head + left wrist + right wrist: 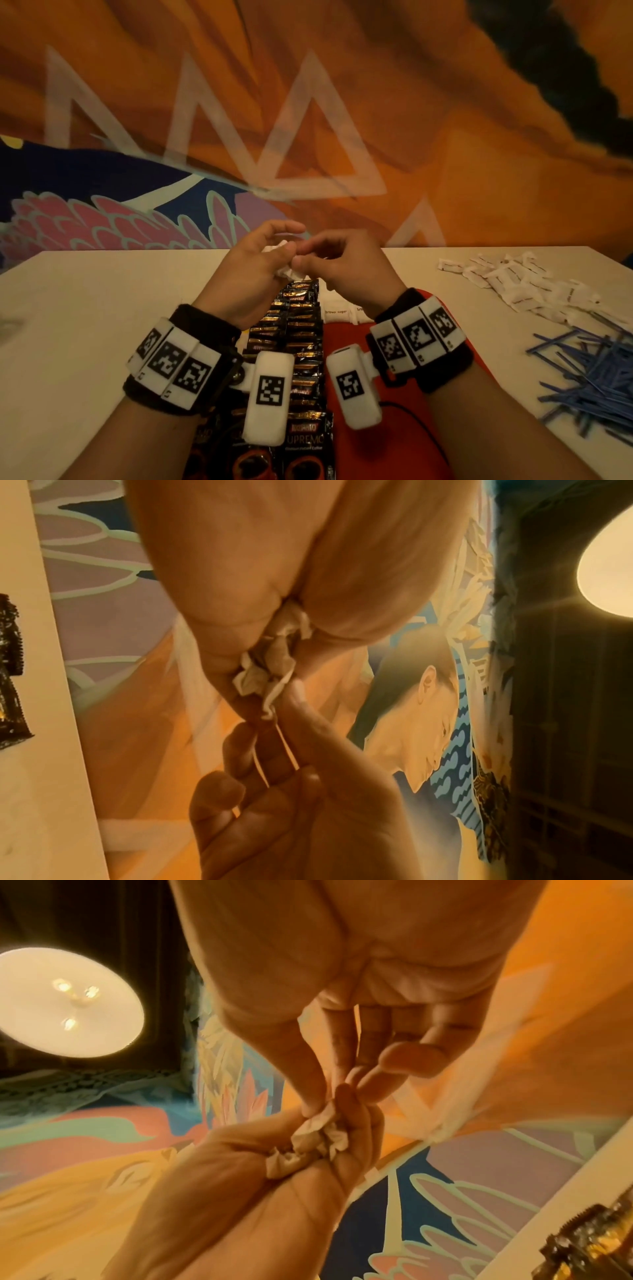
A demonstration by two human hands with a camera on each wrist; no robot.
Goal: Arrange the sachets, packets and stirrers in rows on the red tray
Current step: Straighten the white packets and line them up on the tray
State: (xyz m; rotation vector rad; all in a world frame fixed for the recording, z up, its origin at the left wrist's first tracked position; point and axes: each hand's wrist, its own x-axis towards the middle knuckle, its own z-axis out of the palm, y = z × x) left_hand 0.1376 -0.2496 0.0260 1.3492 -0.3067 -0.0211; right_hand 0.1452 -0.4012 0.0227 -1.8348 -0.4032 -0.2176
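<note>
- Both hands meet above the far end of the tray: the left hand (253, 263) is curled around a crumpled bunch of white sachets (286, 272), and the right hand (346, 265) pinches the edge of that bunch with thumb and forefinger, its other fingers loosely bent.
- From the head view only slivers of white show between the hands; the right wrist view shows the sachets (313, 1144) wadded in the left palm, with the right thumb pressed on the topmost one.
- The left wrist view shows the same bunch (270, 666) squeezed between the left thumb and fingers, with the right fingers (301, 723) coming in from below.
- Below the hands, two overlapping rows of dark coffee packets (301, 342) run down the red tray (404, 442).
- Beside the packets, at the tray's far end, lie white brown-sugar sachets (337, 313), partly hidden by the right wrist.
- Only the head view shows the supplies on the table (78, 308): a loose heap of white sachets (520, 284) far right, and a pile of blue stirrers (596, 377) nearer, both off the tray.
- Wrist views alone show a round ceiling lamp (65, 1001).
</note>
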